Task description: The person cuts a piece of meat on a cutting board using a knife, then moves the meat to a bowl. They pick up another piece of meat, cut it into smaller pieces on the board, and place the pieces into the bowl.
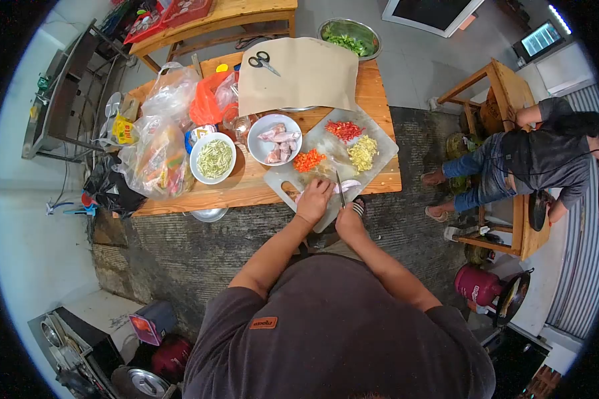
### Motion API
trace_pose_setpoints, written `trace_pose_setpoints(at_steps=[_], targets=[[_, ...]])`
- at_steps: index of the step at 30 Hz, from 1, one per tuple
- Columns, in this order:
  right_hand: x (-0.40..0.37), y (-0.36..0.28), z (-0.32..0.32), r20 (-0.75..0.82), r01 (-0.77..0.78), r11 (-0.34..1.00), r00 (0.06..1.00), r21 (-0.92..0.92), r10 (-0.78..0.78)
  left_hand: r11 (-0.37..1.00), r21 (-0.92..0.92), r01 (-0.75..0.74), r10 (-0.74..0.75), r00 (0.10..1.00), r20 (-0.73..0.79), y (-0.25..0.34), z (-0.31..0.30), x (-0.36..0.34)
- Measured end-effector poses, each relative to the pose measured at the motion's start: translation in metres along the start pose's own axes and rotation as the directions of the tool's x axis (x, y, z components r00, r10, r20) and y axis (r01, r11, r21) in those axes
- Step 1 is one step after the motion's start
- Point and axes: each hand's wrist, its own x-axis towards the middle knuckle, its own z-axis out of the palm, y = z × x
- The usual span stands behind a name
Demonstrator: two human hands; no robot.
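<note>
Head cam feed from my end, here's what I'm seeing. The left hand (315, 199) has its fingers (321, 188) curled in tight together, tips pressed down on the near end of the white cutting board (326, 143), right beside the blade. The hand covers whatever is pinned under them, so I can't tell what it is. The right hand (349, 217) has its fingers wrapped closed around the handle of a knife (339, 189), blade pointing away from the body and down on the board. Just right of the blade there are a few pale pinkish slices (348, 185), touching the board.

Further up the board sit three chopped piles, apart from each other: an orange-red pile (307, 159), a darker red pile (344, 130) and a yellow pile (363, 153).

Containers: a white plate (275, 161) just left of the board holds raw pale pink meat pieces (277, 141). Next to it on the left, a white bowl (198, 166) is full of thin greenish shreds (215, 158). A metal bowl (326, 26) beyond the far edge of the wooden surface (246, 186) has green leaves (347, 41) in it.

Also on the surface: scissors (263, 61) lying on a sheet of brown paper (306, 76), and a heap of plastic bags (160, 146) on the left end. Another person (539, 159) sits on a wooden bench off to the right, well apart.
</note>
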Motion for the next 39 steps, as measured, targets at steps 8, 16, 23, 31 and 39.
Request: trace_pose_setpoints(at_steps=[8, 16, 23, 31, 39], targets=[[0.005, 0.000, -0.001, -0.011, -0.015, 1.000, 1.000, -0.009, 0.015, 1.000, 0.013, -0.022, 0.021, 1.000, 0.018, 0.001, -0.005, -0.001], [-0.020, -0.003, -0.005, -0.105, 0.026, 0.995, 0.994, -0.092, -0.035, 1.000, 0.014, -0.019, 0.019, 1.000, -0.012, 0.001, -0.004, 0.001], [-0.006, -0.011, -0.006, -0.024, 0.028, 0.997, 0.999, -0.075, -0.030, 1.000, 0.010, 0.000, 0.000, 1.000, 0.000, 0.002, -0.006, 0.004], [0.018, -0.007, 0.005, -0.011, -0.130, 0.992, 0.991, 0.001, 0.130, 0.999, 0.031, 0.004, -0.004, 1.000, 0.009, 0.003, -0.009, 0.001], [-0.016, -0.009, 0.000, -0.064, -0.046, 0.998, 0.997, 0.033, 0.048, 1.000, -0.002, 0.014, -0.014, 1.000, -0.011, 0.001, 0.000, 0.004]])
